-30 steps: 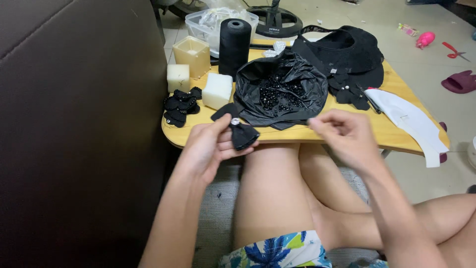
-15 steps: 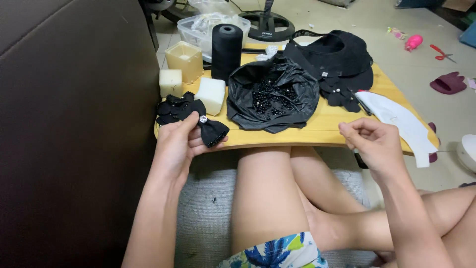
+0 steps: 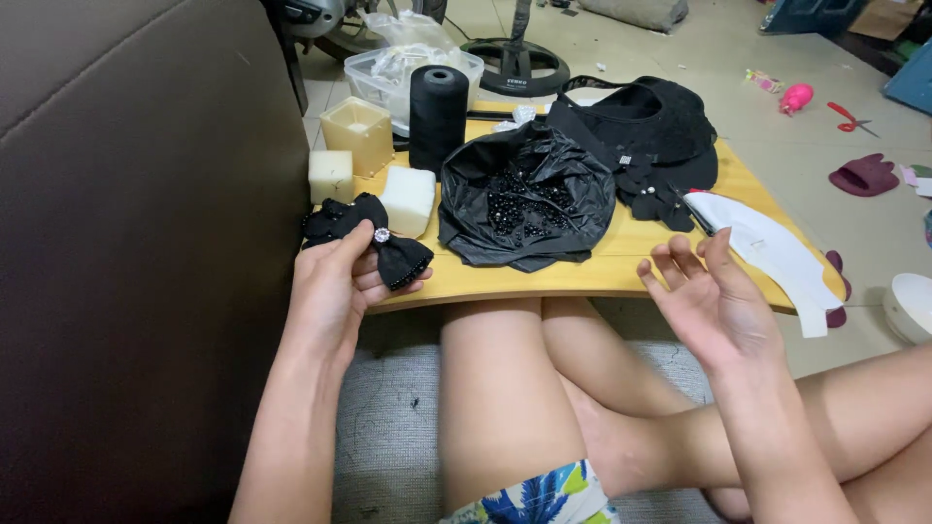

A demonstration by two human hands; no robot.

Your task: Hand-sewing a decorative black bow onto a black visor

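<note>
Wooden table: bead bag, thread cone beside held bow.

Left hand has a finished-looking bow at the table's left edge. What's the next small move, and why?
Probably set the black bow down beside the other black bows: the left hand holds it just next to them, and the right hand is open and empty.

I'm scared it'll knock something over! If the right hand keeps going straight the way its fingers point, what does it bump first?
Probably the white curved paper piece on the table's near right edge. The open right hand points up and away toward it, though depth is hard to judge.
</note>
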